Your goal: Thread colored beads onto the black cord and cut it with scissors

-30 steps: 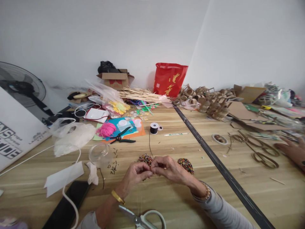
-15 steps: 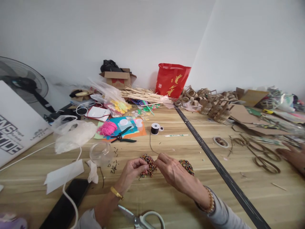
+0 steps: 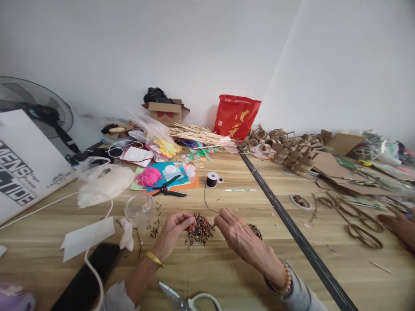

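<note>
A loose pile of small multicoloured beads (image 3: 201, 231) lies on the wooden table between my hands. My left hand (image 3: 177, 231) is at the pile's left edge, thumb and fingers pinched together; whatever is between the tips is too small to make out. On the other side, my right hand (image 3: 240, 236) pinches a thin black cord (image 3: 205, 199), which runs back to a black and white spool (image 3: 212, 179). Partly hidden behind the right hand is a coil of strung beads (image 3: 255, 230). Scissors (image 3: 188, 300) with pale handles lie near the front edge.
Pliers (image 3: 170, 188), pink yarn (image 3: 148, 176) and coloured sheets lie beyond my left hand. A clear jar (image 3: 138, 207) and a dark phone-like slab (image 3: 87, 276) are at left. A black strip (image 3: 292, 220) crosses the table. Another person's hand (image 3: 398, 224) rests at far right.
My left hand has drawn slightly left, uncovering more of the bead pile. The right hand keeps its pinch at nearly the same place. The whole view has shifted a little.
</note>
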Motion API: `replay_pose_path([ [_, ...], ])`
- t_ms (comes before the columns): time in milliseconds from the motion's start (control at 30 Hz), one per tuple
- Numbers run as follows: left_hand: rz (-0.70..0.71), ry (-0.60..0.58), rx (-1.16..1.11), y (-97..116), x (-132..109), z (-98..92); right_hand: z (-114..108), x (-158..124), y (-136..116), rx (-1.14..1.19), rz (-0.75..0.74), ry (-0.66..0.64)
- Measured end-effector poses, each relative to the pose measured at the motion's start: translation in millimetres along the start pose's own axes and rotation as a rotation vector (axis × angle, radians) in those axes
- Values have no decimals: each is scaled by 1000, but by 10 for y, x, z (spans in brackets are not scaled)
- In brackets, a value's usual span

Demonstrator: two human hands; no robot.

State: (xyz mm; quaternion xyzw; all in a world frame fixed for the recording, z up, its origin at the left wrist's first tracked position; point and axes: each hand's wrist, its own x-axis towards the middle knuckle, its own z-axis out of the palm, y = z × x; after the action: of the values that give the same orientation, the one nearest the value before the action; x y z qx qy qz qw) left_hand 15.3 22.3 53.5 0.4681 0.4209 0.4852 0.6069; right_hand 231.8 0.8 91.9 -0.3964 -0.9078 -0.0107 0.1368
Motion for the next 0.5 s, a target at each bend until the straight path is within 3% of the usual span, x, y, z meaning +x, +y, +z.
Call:
replay_pose_path([
  [233,36,50,-77,46,38,-104,13,-12,32,-41,16,12],
  [500,57,35,20,71,32,-110,29,38,58,120,32,-1],
])
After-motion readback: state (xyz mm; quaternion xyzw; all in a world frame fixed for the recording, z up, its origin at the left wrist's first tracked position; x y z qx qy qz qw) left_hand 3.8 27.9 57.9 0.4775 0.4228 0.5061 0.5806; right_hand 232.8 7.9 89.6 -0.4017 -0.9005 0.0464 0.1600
